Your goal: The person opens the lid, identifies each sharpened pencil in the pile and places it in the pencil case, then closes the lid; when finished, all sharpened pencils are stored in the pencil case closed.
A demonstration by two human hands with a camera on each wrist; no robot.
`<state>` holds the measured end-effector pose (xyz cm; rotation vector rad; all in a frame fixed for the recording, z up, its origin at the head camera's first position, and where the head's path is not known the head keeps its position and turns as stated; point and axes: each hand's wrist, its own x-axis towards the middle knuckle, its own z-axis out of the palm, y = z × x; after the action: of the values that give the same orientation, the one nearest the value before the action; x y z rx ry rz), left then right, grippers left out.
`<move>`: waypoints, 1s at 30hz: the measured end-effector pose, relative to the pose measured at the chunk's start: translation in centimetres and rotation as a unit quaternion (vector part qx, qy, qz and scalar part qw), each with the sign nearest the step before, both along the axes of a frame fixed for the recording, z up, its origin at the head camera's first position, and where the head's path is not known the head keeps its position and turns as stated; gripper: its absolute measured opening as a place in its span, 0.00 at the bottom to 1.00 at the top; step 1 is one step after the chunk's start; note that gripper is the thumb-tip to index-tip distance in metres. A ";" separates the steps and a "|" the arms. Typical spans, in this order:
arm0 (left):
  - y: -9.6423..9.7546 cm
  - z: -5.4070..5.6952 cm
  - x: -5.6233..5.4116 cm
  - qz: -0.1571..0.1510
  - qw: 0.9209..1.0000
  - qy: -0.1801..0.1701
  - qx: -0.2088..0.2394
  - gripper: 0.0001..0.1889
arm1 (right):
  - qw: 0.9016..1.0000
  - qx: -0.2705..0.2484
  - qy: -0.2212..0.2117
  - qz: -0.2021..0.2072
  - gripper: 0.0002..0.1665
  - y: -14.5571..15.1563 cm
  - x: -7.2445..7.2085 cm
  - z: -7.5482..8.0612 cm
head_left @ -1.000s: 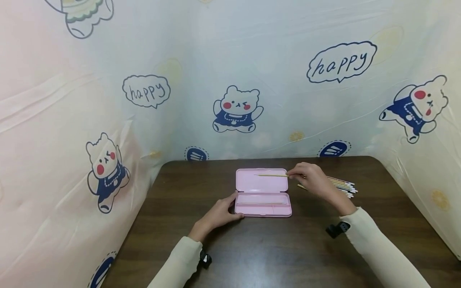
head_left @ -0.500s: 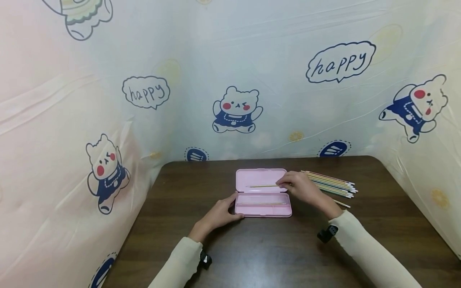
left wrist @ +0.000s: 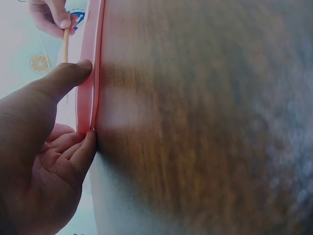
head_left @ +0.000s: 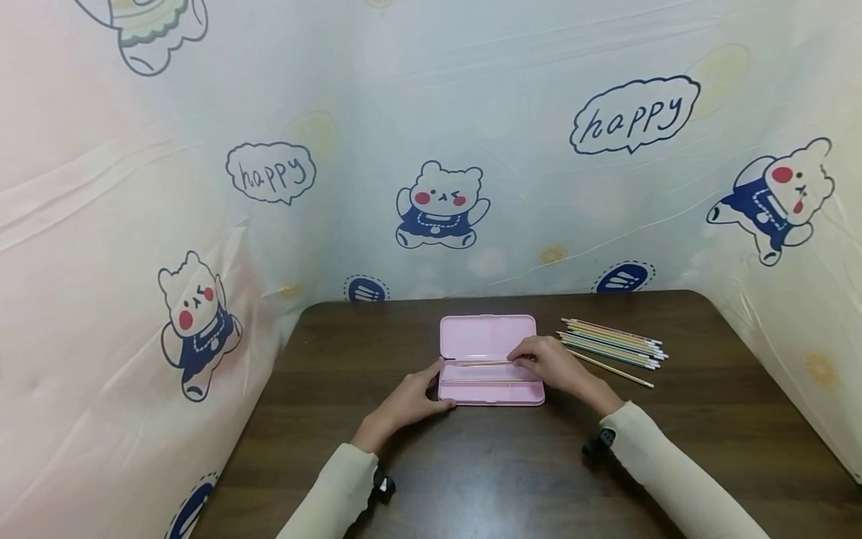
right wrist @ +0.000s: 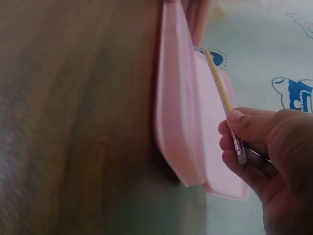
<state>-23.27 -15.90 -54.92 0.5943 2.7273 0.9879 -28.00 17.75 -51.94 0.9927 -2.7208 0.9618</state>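
A pale cloth backdrop (head_left: 518,67) printed with cartoon bears encloses the dark wood-grain counter (head_left: 491,468), on which a pink case (head_left: 481,394) lies unfolded with its lid (head_left: 481,333) on the far side. The left hand (head_left: 407,400) holds the left end of the case, thumb on the near edge and fingers at the far corner. The right hand (head_left: 545,361) pinches a yellow pencil (right wrist: 220,87) near its eraser end; this grip is closed to the pencil's thickness. The pencil lies above the far part of the tray, tip to the left; contact with the tray floor cannot be confirmed. Caution: because the hold is at one end, the unsupported tip may swing and catch on the hinge edge, or touch the left fingers, which are near it. Release above the floor could let the pencil bounce or settle askew. If the left grip slackens, a push against the tray could shift the case. To the right, a pencil bundle (head_left: 609,344) lies loose on the counter, with a stray pencil (head_left: 610,368) on its near side, close to the right sleeve (head_left: 663,457); a low backward sweep of that arm could scatter them.
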 end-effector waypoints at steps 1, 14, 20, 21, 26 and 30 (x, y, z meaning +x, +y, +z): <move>0.0 0.0 0.0 0.000 1.000 0.000 0.000 0.52 | 1.000 0.004 -0.007 -0.001 0.11 -0.1 0.0 -0.2; 0.0 0.0 0.0 0.001 1.000 -0.004 -0.002 0.53 | 0.999 0.049 -0.013 0.016 0.09 -0.8 0.4 -1.3; 0.0 0.0 0.1 -0.001 1.000 -0.002 0.002 0.52 | 0.998 0.058 -0.011 0.015 0.09 -0.9 0.6 -1.2; 0.0 0.1 0.1 -0.001 1.000 -0.004 0.002 0.53 | 0.998 0.058 -0.008 0.015 0.09 -0.9 0.6 -1.1; 0.0 0.1 0.1 0.001 1.000 -0.003 0.002 0.52 | 0.999 0.051 -0.004 0.004 0.10 -0.4 0.6 -0.1; 0.0 0.1 0.1 0.001 1.000 -0.002 0.004 0.52 | 0.999 0.047 0.012 -0.002 0.09 0.5 0.4 0.8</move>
<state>-23.15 -15.88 -54.82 0.5902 2.7224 0.9994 -27.55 18.21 -51.13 1.0068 -2.7699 0.8242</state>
